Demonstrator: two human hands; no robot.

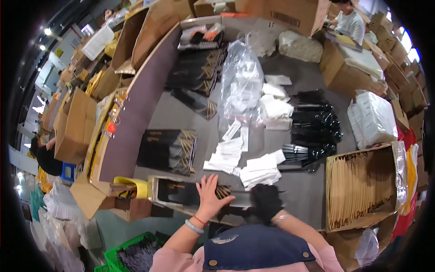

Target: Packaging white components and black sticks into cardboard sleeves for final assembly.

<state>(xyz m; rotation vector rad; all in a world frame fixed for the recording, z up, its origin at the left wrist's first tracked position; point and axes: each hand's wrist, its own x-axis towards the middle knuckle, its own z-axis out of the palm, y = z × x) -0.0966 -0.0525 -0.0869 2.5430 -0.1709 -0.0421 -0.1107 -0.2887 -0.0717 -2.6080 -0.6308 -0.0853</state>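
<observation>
My left hand [211, 196], bare, lies with fingers spread on the right end of a flat black package [176, 188] with gold stripes. That package rests in a shallow cardboard tray at the table's near edge. My right hand [265, 202] wears a black glove and is just right of it, its fingers curled down; what they hold is hidden. A thin dark strip [280, 191] sticks out beside the glove. Beyond my hands lie white paper packets [260, 170] in loose piles. Several black packages [165, 152] with gold stripes are stacked to the left.
Black plastic-wrapped bundles [317, 122] lie right of the packets. A clear plastic bag [240, 86] spreads across the middle. An open carton [360, 186] of brown upright pieces stands at the right. A green crate [131, 251] sits low left. Another person [351, 22] is at the far right.
</observation>
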